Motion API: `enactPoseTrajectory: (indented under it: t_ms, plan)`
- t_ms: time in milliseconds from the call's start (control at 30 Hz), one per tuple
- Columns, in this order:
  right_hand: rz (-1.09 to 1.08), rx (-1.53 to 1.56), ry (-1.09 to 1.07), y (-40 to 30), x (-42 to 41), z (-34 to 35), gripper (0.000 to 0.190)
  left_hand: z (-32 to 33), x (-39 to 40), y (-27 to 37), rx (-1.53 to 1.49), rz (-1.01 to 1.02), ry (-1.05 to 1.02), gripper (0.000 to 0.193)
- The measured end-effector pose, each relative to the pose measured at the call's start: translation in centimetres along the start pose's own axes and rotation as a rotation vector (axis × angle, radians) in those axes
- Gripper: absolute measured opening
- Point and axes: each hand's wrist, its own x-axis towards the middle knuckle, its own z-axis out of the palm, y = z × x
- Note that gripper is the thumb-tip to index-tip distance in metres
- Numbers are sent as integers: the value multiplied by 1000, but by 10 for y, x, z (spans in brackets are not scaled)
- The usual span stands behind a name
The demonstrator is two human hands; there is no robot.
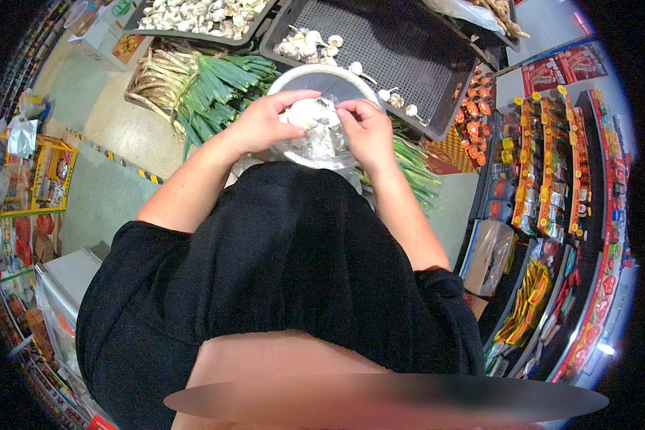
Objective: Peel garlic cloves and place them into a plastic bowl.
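In front of my body, my left hand (pixel 266 121) is closed around a white garlic bulb (pixel 300 114), thumb below and fingers above. Opposite it, my right hand (pixel 371 126) is curled with thumb and index finger close together. Whether a scrap of skin is pinched there is too small to tell. Both hands are over a round bucket with a white rim (pixel 322 69). Inside the bucket lie loose pale garlic skins (pixel 322 146), partly hidden by my hands, with what looks like clear plastic around them.
Beyond the bucket stands a black plastic crate (pixel 408 54) with garlic bulbs (pixel 301 45) at its left end. Another crate of garlic (pixel 199 19) is further left. Leeks or green onions (pixel 215 80) lie left of the bucket. Shelves of packaged goods (pixel 548 166) line the right.
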Motion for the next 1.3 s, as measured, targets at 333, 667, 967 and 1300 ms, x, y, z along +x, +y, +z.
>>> enactPoseTrajectory:
  t_ms: [333, 667, 967, 1300]
  plan:
    - [-240, -291, -12, -34, -15, 4, 18, 16, -6, 25, 570, -28, 119, 50]
    - [-289, -454, -45, -33, -16, 2, 16, 21, -7, 30, 693, 11, 104, 50]
    - [-303, -490, 79, -20, -15, 5, 10, 20, -5, 23, 451, 47, 35, 50]
    - [296, 324, -140, 25, -6, 14, 17, 17, -5, -4, -350, -153, -38, 61]
